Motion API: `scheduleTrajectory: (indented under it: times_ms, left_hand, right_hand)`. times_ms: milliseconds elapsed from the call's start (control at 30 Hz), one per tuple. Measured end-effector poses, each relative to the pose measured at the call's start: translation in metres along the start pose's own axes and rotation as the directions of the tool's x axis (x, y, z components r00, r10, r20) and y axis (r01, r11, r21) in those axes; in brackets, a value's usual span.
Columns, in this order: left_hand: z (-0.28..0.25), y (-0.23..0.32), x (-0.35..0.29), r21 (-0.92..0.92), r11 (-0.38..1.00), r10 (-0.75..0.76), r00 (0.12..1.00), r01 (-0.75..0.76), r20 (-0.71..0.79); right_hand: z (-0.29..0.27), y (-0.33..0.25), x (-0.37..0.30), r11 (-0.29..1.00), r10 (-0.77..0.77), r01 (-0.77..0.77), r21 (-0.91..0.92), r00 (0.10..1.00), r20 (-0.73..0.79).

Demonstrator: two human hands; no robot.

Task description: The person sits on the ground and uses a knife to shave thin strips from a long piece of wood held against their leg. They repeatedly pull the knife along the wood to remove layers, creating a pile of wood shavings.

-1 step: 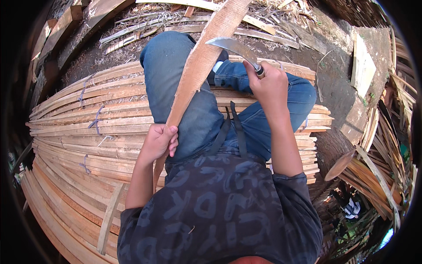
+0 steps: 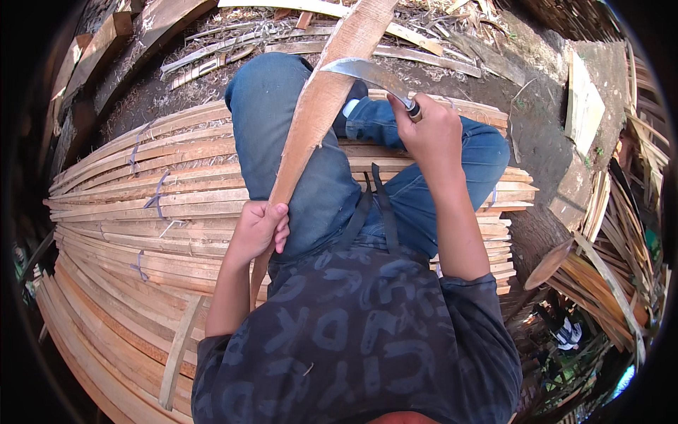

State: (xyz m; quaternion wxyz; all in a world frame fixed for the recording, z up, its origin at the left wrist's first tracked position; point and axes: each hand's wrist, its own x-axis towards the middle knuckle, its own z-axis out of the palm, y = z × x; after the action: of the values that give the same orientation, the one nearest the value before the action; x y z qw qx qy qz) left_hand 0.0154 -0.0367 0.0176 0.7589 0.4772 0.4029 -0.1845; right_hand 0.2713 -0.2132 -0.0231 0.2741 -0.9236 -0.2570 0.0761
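My left hand (image 2: 263, 227) is closed round the near, narrower end of a long rough wooden board (image 2: 311, 127). The board slants up and away over my left thigh, and its far end runs out of the picture at the top. My right hand (image 2: 432, 133) grips a sickle (image 2: 374, 75) by its handle, which has a dark collar at the blade. The curved steel blade lies across the upper part of the board, its tip near the left edge. Whether the blade touches the wood I cannot tell.
Under my legs lie bundled wooden strips (image 2: 191, 194) held with purple ties. A short loose slat (image 2: 180, 353) crosses them at lower left. Thick beams (image 2: 141, 53) stand at upper left, shavings and offcuts (image 2: 282, 35) cover the far ground, and more slats (image 2: 600, 290) are heaped at right.
The sickle blade has shifted slightly left, further across the board. The board and my left hand have hardly moved.
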Motion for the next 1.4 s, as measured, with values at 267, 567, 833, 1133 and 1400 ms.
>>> scheduleTrajectory:
  times_ms: [267, 567, 833, 1133, 1400]
  left_hand:
    - [0.007, 0.0, 0.0, -0.019, 1.0, 0.021, 1.0, -0.021, -0.001]
    - [0.013, 0.0, 0.001, -0.049, 0.998, 0.022, 0.998, -0.025, -0.051]
    - [0.008, -0.01, -0.001, -0.005, 0.993, 0.119, 0.985, -0.12, -0.126]
    - [0.025, 0.001, -0.013, 0.331, 0.939, 0.191, 0.945, -0.096, -0.266]
    - [0.029, -0.007, -0.029, 0.509, 0.853, 0.27, 0.931, -0.113, -0.247]
  right_hand:
    - [-0.003, -0.005, 0.019, 0.976, -0.166, 0.157, -0.15, 0.985, -0.047]
    - [0.01, 0.028, 0.064, 0.964, 0.065, -0.089, -0.25, 0.993, -0.101]
    - [-0.009, 0.172, 0.072, 0.866, 0.472, -0.493, -0.09, 0.863, -0.181]
    - [-0.027, 0.078, -0.018, 0.896, 0.441, -0.44, 0.059, 0.897, -0.014]
    - [-0.046, 0.016, 0.049, 0.978, 0.148, -0.147, -0.148, 0.989, -0.004]
